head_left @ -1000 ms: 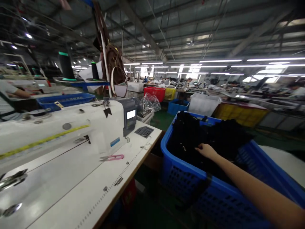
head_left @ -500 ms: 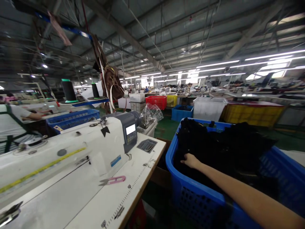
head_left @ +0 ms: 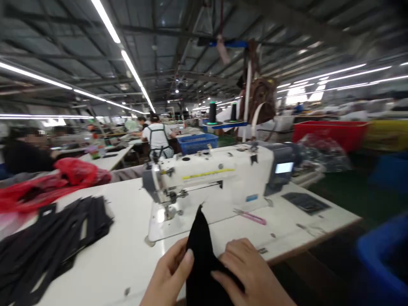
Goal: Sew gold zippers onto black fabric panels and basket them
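Observation:
A piece of black fabric [head_left: 200,238] is held up between my two hands at the front edge of the sewing table [head_left: 127,238], its pointed corner upward with a thin loose thread at the tip. My left hand [head_left: 170,272] pinches its left edge, thumb on the near face. On the other side, my right hand [head_left: 245,272] is closed on the fabric's right part, fingers curled. Just beyond stands a white sewing machine [head_left: 204,178], its needle area lit. Pink-handled thread snips [head_left: 251,216] lie on the table to the right.
Dark cut strips [head_left: 63,238] are piled on the table at left, beside red plastic wrapping [head_left: 57,182]. A blue basket [head_left: 382,255] stands at the lower right. Thread cones [head_left: 212,114] and a brown bag [head_left: 263,97] are behind the machine. Another person [head_left: 157,136] sits further back.
The view has swung left, from the blue basket to the machine. My right hand has left the basket's black pile; both hands now hold black fabric over the table edge.

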Motion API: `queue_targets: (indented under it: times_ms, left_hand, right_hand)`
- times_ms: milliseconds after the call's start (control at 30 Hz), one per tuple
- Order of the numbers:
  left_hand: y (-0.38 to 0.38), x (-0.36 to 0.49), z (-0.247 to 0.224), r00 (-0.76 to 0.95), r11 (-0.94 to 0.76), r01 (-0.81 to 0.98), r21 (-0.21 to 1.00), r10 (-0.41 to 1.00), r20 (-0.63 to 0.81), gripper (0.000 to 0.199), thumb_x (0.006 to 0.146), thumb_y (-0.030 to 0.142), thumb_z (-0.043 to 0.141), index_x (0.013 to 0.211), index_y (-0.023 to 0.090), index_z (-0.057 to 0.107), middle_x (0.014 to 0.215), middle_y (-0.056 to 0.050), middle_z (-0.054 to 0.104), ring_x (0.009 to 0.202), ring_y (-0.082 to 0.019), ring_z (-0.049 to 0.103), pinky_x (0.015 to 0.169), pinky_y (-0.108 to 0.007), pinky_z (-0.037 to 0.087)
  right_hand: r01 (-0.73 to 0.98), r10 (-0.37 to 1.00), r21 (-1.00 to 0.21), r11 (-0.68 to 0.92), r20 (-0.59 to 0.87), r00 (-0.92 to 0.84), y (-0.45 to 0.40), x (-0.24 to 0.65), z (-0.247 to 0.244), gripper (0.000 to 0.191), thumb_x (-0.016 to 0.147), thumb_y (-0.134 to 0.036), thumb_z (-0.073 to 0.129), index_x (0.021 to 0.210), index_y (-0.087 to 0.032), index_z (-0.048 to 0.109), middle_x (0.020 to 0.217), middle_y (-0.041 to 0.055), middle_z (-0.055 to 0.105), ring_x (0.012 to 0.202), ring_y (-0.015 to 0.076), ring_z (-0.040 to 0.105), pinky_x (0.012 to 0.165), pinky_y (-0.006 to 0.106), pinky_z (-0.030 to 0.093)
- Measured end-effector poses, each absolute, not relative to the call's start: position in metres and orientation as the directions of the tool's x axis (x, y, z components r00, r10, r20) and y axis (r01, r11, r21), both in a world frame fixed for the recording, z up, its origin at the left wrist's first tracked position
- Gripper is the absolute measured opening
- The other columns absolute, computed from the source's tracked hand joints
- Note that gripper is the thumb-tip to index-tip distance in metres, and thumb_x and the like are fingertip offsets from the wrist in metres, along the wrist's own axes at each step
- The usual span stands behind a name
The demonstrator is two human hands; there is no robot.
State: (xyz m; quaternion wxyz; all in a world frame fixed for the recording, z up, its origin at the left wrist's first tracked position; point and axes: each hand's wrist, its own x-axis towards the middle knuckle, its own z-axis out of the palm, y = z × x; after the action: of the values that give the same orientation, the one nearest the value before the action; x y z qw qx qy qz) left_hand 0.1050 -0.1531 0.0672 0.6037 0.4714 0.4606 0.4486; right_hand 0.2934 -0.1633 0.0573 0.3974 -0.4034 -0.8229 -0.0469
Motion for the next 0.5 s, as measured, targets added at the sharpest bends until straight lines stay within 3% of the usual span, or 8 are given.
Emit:
queue_targets:
  times_ms: [100, 200, 267, 333, 433, 500]
  left_hand:
    - [-0.159, 0.068, 0.074, 0.14, 0.085, -0.187, 0.979, 0.988, -0.059, 0.052, 0.063, 0.047, 0.077, 0.104, 0.018, 0.066, 0.1, -0.008, 0.067, 0.09, -0.026, 0.06, 0.088, -0.037, 0.043]
    - [-0.175, 0.033, 0.078, 0.059, 0.092, -0.289, 0.953, 0.995, -0.079, 0.051, 0.061, 0.043, 0.079, 0.103, 0.017, 0.067, 0.097, -0.008, 0.067, 0.087, -0.026, 0.061, 0.088, -0.039, 0.042]
    - [-0.187, 0.016, 0.08, 0.067, 0.086, -0.318, 0.944, 0.995, -0.068, 0.053, 0.058, 0.043, 0.081, 0.102, 0.017, 0.067, 0.095, -0.009, 0.068, 0.09, -0.027, 0.061, 0.087, -0.038, 0.042]
    - [-0.195, 0.005, 0.08, 0.116, 0.074, -0.292, 0.954, 0.992, -0.042, 0.056, 0.058, 0.046, 0.08, 0.103, 0.016, 0.068, 0.091, -0.009, 0.068, 0.088, -0.027, 0.062, 0.085, -0.038, 0.042]
    - [-0.198, -0.007, 0.072, 0.149, 0.072, -0.259, 0.963, 0.988, -0.034, 0.056, 0.068, 0.056, 0.069, 0.102, 0.012, 0.069, 0.086, -0.011, 0.069, 0.085, -0.028, 0.062, 0.081, -0.038, 0.043]
    - [-0.195, -0.015, 0.062, 0.142, 0.095, -0.316, 0.944, 0.989, -0.052, 0.06, 0.074, 0.062, 0.059, 0.099, 0.009, 0.07, 0.085, -0.014, 0.068, 0.087, -0.03, 0.062, 0.081, -0.039, 0.043]
  right_hand:
    - [0.503, 0.63, -0.391, 0.771, 0.587, -0.508, -0.148, 0.24, 0.042, 0.003, 0.081, -0.023, 0.057, 0.082, -0.021, 0.058, 0.078, 0.0028, 0.062, 0.072, 0.02, 0.058, 0.062, 0.031, 0.049]
    - [0.382, 0.68, -0.568, 0.729, 0.539, -0.497, -0.132, 0.214, 0.035, 0.031, 0.086, -0.033, 0.052, 0.114, -0.021, 0.052, 0.108, 0.0083, 0.061, 0.096, 0.0212, 0.06, 0.078, 0.032, 0.052]
    - [0.368, 0.732, -0.636, 0.678, 0.542, -0.412, -0.121, 0.202, 0.035, 0.04, 0.089, -0.038, 0.044, 0.124, -0.019, 0.047, 0.12, 0.0105, 0.057, 0.108, 0.0216, 0.056, 0.085, 0.033, 0.05]
    - [0.373, 0.736, -0.636, 0.676, 0.556, -0.386, -0.115, 0.188, 0.036, 0.033, 0.088, -0.041, 0.047, 0.112, -0.021, 0.057, 0.111, 0.0071, 0.063, 0.102, 0.0214, 0.06, 0.083, 0.03, 0.052]
    - [0.369, 0.658, -0.545, 0.752, 0.644, -0.389, -0.112, 0.171, 0.04, 0.02, 0.082, -0.042, 0.057, 0.085, -0.024, 0.066, 0.086, 0.0013, 0.07, 0.08, 0.0198, 0.067, 0.071, 0.023, 0.056]
    - [0.353, 0.587, -0.477, 0.805, 0.729, -0.353, -0.113, 0.163, 0.043, 0.021, 0.081, -0.044, 0.058, 0.081, -0.025, 0.067, 0.083, 0.0005, 0.071, 0.074, 0.0193, 0.068, 0.066, 0.022, 0.056]
